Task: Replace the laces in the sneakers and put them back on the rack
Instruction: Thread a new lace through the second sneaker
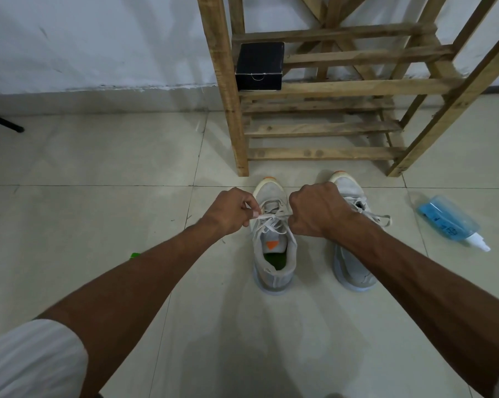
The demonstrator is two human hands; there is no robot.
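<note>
Both arms reach forward and down, bare from the elbow, converging toward the middle. The left forearm (145, 271) comes out of a short white sleeve (27, 360). The left hand (231, 211) is curled, knuckles up, and pinches one end of a white lace (274, 216) between thumb and forefinger. The right forearm (414, 277) angles in from the lower right. The right hand (317, 209) is a closed fist with its back to the camera; its fingers are hidden, but the lace runs taut into it, so it seems to grip the other end. The hands are level and near each other, not touching.
</note>
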